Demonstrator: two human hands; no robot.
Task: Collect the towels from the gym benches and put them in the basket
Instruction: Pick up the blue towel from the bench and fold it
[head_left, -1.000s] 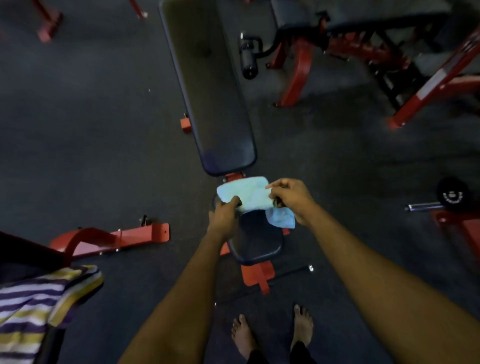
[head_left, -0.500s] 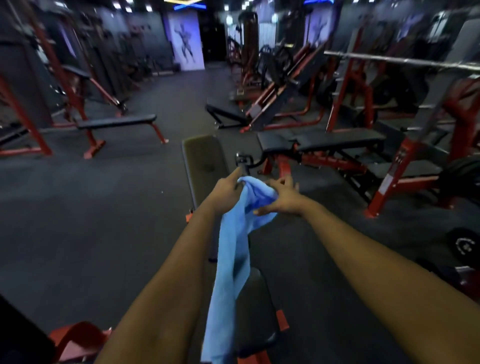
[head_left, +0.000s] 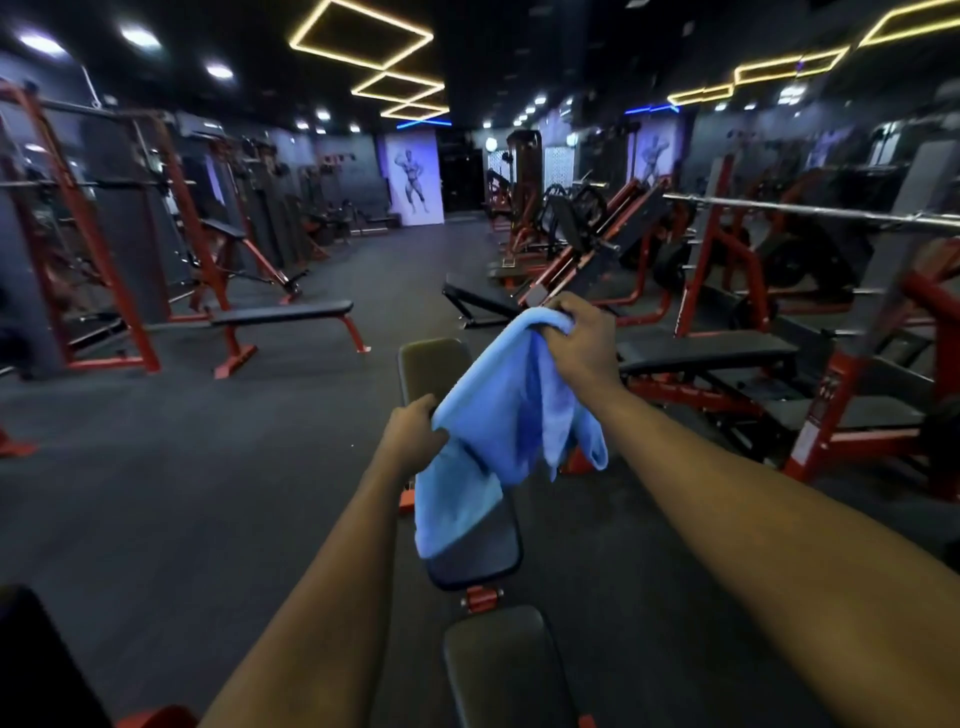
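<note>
Above the bench (head_left: 488, 558), your left grip (head_left: 410, 436) and right grip (head_left: 584, 340) are each clutching the blue towel (head_left: 514, 405).

Towel (head_left: 511, 410) now off the bench (head_left: 480, 556), right hand (head_left: 584, 343) higher.

Head view. A wide-angle camera at the person's head height faces forward down the gym floor (head_left: 156, 467), tilted slightly downward. The left hand (head_left: 413, 441) and right hand (head_left: 584, 338) lie close to the lens, the bench (head_left: 483, 556) directly beneath them.
</note>
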